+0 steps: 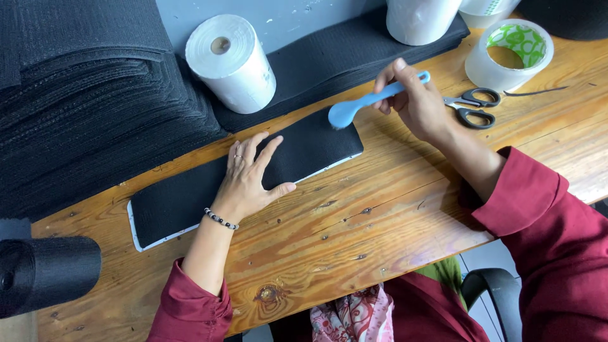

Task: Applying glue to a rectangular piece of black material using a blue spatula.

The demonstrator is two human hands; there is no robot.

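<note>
A long black fabric strip with a white backing edge lies flat on the wooden table. My left hand rests palm down on the middle of the strip, fingers spread. My right hand grips the handle of a light blue brush. The brush head touches the strip's right end.
A tall stack of black fabric sheets fills the left. Two white rolls stand at the back, on another black strip. A tape roll and scissors lie at the right. A black roll sits at the lower left.
</note>
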